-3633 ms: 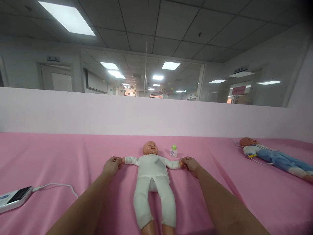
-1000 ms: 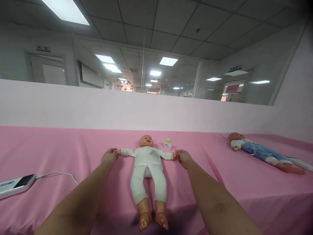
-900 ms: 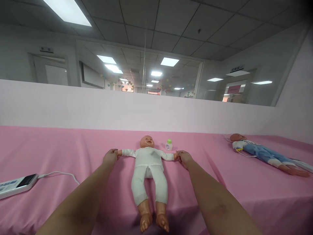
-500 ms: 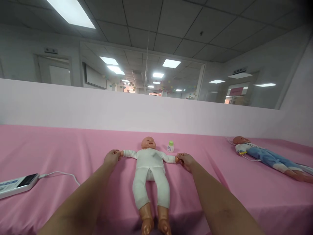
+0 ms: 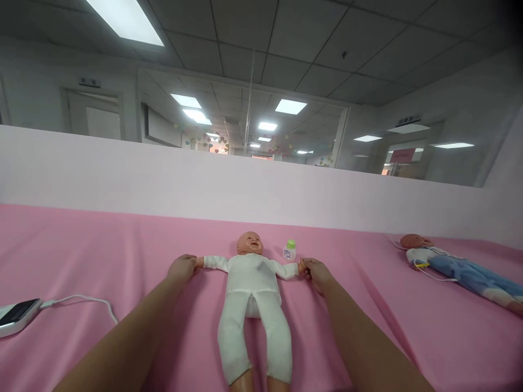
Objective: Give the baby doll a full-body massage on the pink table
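Observation:
A baby doll with a white cloth body lies on its back, its head away from me and both arms stretched out sideways. My left hand is closed around the doll's hand on the left side. On the other side, my right hand pinches the doll's other hand between thumb and fingers. A small clear bottle with a green cap stands beside the doll's head, just beyond the arm that my right hand holds.
Pink cloth covers the surface. At the left edge lies a white handheld device with a cable. A second doll in blue trousers lies at the right, with thin tubing on it. A white wall with glass above borders the back.
The view has come a little closer, and the doll's feet have dropped out of the frame. Both hands keep hold of the doll's hands, slightly farther apart in the picture.

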The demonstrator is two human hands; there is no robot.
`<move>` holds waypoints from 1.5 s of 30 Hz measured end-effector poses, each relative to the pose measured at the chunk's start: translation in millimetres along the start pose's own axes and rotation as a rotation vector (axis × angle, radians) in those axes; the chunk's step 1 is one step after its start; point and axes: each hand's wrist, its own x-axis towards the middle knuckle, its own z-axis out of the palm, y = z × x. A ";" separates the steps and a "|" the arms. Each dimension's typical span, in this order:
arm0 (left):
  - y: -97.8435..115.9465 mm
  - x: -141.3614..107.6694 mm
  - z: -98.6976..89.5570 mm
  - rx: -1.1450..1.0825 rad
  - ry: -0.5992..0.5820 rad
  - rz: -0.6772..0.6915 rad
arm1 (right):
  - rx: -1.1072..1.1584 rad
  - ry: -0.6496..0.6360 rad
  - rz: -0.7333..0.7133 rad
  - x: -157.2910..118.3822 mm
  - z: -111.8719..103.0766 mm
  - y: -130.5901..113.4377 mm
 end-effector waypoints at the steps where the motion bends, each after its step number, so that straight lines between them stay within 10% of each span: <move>1: -1.4 -0.3 -1.7 -0.017 -0.027 -0.018 | 0.016 -0.009 0.003 -3.1 -2.6 -0.3; 8: -10.1 -1.2 -13.2 -0.181 -0.253 -0.021 | 0.026 -0.243 0.074 -19.9 -22.4 -7.6; 18: -17.3 7.1 -6.5 -0.215 -0.195 -0.110 | -0.007 -0.095 0.065 -21.5 -14.2 -13.8; 31: 9.5 -21.3 -10.1 -0.191 -0.256 -0.064 | 0.021 -0.239 0.079 -29.2 -21.1 -19.4; 45: 7.1 -14.7 -5.6 -0.458 -0.170 -0.180 | 0.041 0.011 0.100 -26.2 -4.9 -19.6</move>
